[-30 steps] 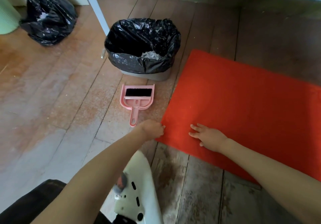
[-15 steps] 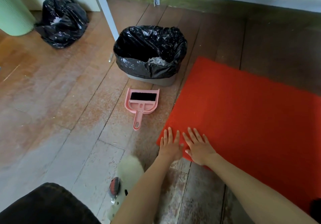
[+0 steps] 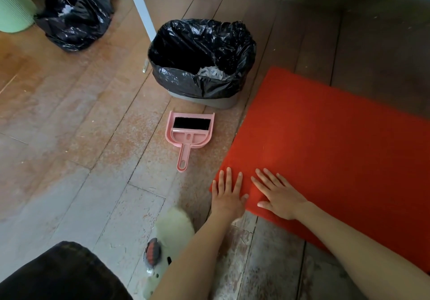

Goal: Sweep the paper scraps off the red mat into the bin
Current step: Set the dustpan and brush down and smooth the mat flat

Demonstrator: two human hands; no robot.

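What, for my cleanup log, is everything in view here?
red mat: 1, red, floor right
bin: 1, grey, black liner, beyond mat's left edge
paper scraps: count unclear, white, inside bin
dustpan: 1, pink, floor left of mat
brush: 1, pink, black bristles, nested in dustpan
tied bag: 1, black, far left
container: 1, pale green, top-left corner
shoe: 1, white, bottom centre
left grip: 1, bare, flat on mat's near corner
right grip: 1, bare, flat on mat beside it

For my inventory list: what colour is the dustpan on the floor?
The dustpan is pink; best in head view.
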